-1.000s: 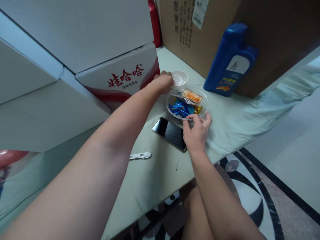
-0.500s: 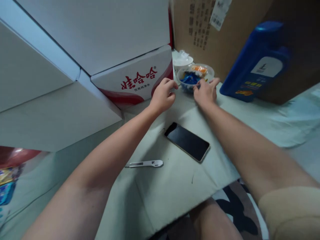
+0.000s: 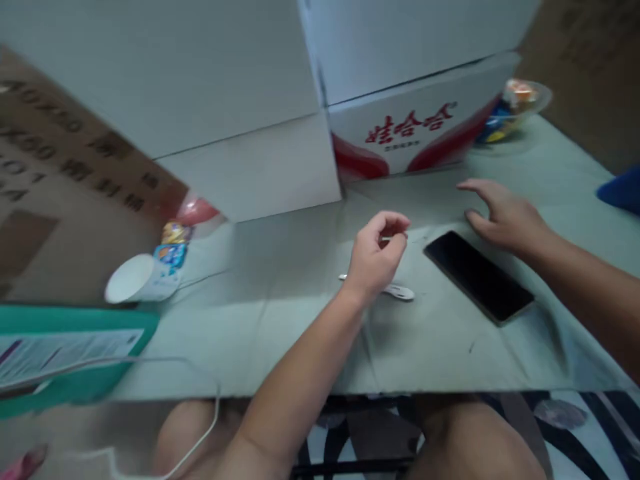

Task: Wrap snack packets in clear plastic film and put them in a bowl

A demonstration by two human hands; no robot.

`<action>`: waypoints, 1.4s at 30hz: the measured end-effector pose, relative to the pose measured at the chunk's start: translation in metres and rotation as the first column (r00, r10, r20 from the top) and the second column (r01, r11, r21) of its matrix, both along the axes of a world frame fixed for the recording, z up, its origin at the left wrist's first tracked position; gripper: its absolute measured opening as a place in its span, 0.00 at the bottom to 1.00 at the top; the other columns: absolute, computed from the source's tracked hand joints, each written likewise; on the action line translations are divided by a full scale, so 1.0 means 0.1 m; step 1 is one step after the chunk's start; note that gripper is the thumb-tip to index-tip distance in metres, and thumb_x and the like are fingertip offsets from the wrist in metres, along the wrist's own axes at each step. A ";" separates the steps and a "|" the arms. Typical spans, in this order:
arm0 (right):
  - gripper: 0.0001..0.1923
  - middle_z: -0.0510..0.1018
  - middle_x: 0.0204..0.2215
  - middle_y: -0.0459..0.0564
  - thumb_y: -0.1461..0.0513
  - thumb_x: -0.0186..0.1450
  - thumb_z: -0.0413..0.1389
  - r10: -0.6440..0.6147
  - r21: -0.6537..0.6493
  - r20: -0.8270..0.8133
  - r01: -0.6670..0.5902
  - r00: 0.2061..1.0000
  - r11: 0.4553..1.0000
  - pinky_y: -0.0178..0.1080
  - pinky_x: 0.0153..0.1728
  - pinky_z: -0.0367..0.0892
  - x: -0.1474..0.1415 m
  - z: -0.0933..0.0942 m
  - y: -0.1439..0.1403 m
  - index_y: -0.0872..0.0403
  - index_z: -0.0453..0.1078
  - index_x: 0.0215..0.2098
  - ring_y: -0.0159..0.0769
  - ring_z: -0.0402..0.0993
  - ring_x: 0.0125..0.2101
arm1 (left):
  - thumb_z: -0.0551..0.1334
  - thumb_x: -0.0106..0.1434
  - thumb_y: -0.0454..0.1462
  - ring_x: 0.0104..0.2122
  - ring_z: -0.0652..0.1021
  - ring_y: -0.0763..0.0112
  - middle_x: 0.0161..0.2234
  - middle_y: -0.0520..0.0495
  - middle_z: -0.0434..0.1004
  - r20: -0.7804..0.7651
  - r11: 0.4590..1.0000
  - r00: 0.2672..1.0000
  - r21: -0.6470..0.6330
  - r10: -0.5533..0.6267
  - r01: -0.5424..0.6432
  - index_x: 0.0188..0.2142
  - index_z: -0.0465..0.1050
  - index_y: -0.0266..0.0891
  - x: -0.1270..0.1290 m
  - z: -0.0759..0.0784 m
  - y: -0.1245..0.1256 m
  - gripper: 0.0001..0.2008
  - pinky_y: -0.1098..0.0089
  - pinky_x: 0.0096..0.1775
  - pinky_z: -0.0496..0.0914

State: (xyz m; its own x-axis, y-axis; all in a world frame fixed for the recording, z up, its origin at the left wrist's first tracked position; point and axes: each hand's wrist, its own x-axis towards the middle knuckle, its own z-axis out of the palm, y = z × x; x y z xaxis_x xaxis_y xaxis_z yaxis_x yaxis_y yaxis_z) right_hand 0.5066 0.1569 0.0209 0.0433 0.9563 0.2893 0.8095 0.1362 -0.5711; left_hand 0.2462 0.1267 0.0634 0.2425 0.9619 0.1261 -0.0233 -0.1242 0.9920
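Observation:
My left hand (image 3: pixel 379 253) is over the table with its fingers loosely curled. A gap shows between thumb and forefinger, and I see nothing held there. Under its wrist lies a slim white utility knife (image 3: pixel 399 291), partly covered by the hand. My right hand (image 3: pixel 505 212) is open, thumb and forefinger apart, just beyond a black phone (image 3: pixel 480 277) that lies flat, screen up. A clear plastic bowl (image 3: pixel 537 100) with colourful wrapped packets stands at the far right, away from both hands.
A white box with red lettering (image 3: pixel 410 140) stands along the back of the pale cloth-covered table (image 3: pixel 300 347). At left are a tipped paper cup (image 3: pixel 135 280), small snack packets (image 3: pixel 173 253), a green container (image 3: pixel 100 387) and a white cable (image 3: pixel 216 407). A blue bottle (image 3: pixel 623 190) is cut off at right.
The view has swung left. My right hand has come away from the bowl, back toward the phone. My left hand has moved from the box front to above the knife.

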 end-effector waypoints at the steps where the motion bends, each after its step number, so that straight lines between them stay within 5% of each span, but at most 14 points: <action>1: 0.25 0.76 0.61 0.61 0.60 0.59 0.54 0.053 0.064 -0.009 -0.052 0.999 0.997 0.55 0.64 0.61 -0.17 -0.03 -0.15 0.41 0.75 0.54 0.51 0.71 0.64 | 0.60 0.60 0.31 0.35 0.76 0.71 0.33 0.50 0.75 0.025 0.998 0.999 -0.040 0.045 -0.044 0.33 0.71 0.42 -0.22 -0.01 -0.15 0.05 0.68 0.39 0.70; 7: 0.17 0.78 0.58 0.58 0.55 0.62 0.52 0.283 0.040 0.078 -0.287 0.956 0.957 0.61 0.52 0.73 -1.34 0.02 -0.60 0.46 0.75 0.47 0.54 0.77 0.56 | 0.59 0.57 0.30 0.30 0.74 0.74 0.30 0.53 0.72 0.028 0.931 0.936 -0.124 0.350 -0.344 0.32 0.70 0.42 -1.51 -0.07 -0.57 0.05 0.70 0.38 0.69; 13: 0.15 0.81 0.53 0.58 0.58 0.66 0.50 0.542 -0.015 0.122 -0.545 0.831 0.838 0.52 0.50 0.73 -2.70 0.32 -0.31 0.51 0.75 0.45 0.48 0.79 0.50 | 0.57 0.60 0.32 0.28 0.71 0.71 0.27 0.53 0.70 -0.115 0.858 0.856 -0.044 0.504 -0.511 0.31 0.68 0.43 -2.25 -0.12 -0.68 0.04 0.68 0.34 0.66; 15: 0.14 0.82 0.49 0.57 0.58 0.66 0.50 0.612 -0.001 0.132 -0.617 0.780 0.787 0.50 0.51 0.71 -3.22 0.46 -0.13 0.51 0.75 0.45 0.47 0.79 0.49 | 0.57 0.61 0.33 0.30 0.74 0.66 0.28 0.49 0.73 -0.316 0.883 0.838 -0.002 0.445 -0.469 0.31 0.69 0.43 -2.28 -0.14 -0.77 0.04 0.64 0.36 0.67; 18: 0.15 0.81 0.47 0.55 0.59 0.68 0.51 0.649 -0.027 0.172 -0.656 0.741 0.755 0.46 0.50 0.71 -4.08 0.67 0.21 0.52 0.73 0.49 0.44 0.78 0.45 | 0.56 0.63 0.37 0.36 0.80 0.54 0.36 0.40 0.81 -0.596 0.973 0.789 -0.054 0.149 -0.224 0.34 0.72 0.42 -2.20 -0.16 -0.97 0.06 0.57 0.38 0.68; 21: 0.17 0.78 0.54 0.55 0.64 0.68 0.52 0.643 -0.017 0.250 -0.661 0.724 0.750 0.43 0.57 0.67 -4.90 0.80 0.62 0.53 0.70 0.54 0.42 0.73 0.54 | 0.58 0.64 0.42 0.36 0.82 0.48 0.40 0.33 0.83 -0.645 0.988 0.753 -0.145 -0.133 0.050 0.40 0.75 0.41 -2.12 -0.17 -1.15 0.11 0.55 0.33 0.69; 24: 0.24 0.76 0.58 0.55 0.69 0.67 0.51 0.580 -0.039 0.402 -0.620 0.709 0.784 0.45 0.58 0.67 -5.49 0.72 1.05 0.52 0.65 0.61 0.42 0.71 0.57 | 0.56 0.66 0.45 0.35 0.82 0.47 0.37 0.33 0.82 -0.645 0.981 0.739 -0.121 -0.194 0.151 0.41 0.76 0.41 -2.11 -0.23 -1.24 0.14 0.55 0.29 0.67; 30: 0.34 0.79 0.53 0.54 0.76 0.66 0.48 0.607 -0.154 0.516 -0.632 0.604 0.760 0.51 0.60 0.66 -5.77 0.34 1.48 0.51 0.63 0.68 0.45 0.74 0.57 | 0.58 0.64 0.43 0.37 0.82 0.48 0.37 0.37 0.81 -0.594 0.959 0.758 -0.093 -0.269 0.268 0.34 0.72 0.41 -2.21 -0.30 -1.23 0.09 0.58 0.25 0.60; 34: 0.29 0.80 0.53 0.51 0.74 0.69 0.46 0.641 -0.101 0.502 -0.697 0.580 0.710 0.44 0.59 0.66 -5.75 0.38 1.42 0.51 0.70 0.63 0.39 0.75 0.55 | 0.56 0.66 0.43 0.36 0.82 0.47 0.37 0.34 0.80 -0.612 0.968 0.751 -0.122 -0.248 0.220 0.38 0.75 0.40 -2.29 -0.25 -1.24 0.12 0.55 0.27 0.64; 39: 0.21 0.80 0.52 0.52 0.71 0.70 0.46 0.605 0.012 0.474 -0.692 0.640 0.722 0.44 0.56 0.67 -5.85 0.61 1.14 0.53 0.77 0.51 0.41 0.75 0.53 | 0.56 0.67 0.45 0.46 0.80 0.42 0.42 0.32 0.79 -0.630 0.987 0.776 -0.135 -0.015 -0.091 0.46 0.76 0.39 -2.57 -0.12 -1.18 0.16 0.46 0.44 0.72; 42: 0.19 0.80 0.52 0.52 0.71 0.70 0.46 0.598 0.035 0.430 -0.675 0.676 0.737 0.44 0.56 0.67 -5.92 0.73 0.90 0.55 0.79 0.46 0.42 0.75 0.54 | 0.61 0.64 0.41 0.56 0.74 0.38 0.54 0.29 0.73 -0.597 0.922 0.766 -0.107 0.239 -0.371 0.49 0.75 0.39 -2.80 -0.07 -1.13 0.16 0.41 0.55 0.69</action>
State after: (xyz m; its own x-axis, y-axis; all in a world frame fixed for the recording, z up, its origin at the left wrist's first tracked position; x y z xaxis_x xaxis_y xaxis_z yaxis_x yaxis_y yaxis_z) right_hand -0.0859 0.2468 0.0935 -0.7017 0.6399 0.3131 0.6244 0.7641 -0.1622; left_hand -0.0337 0.0134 0.0565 -0.1049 0.9834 -0.1478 0.5492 0.1812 0.8158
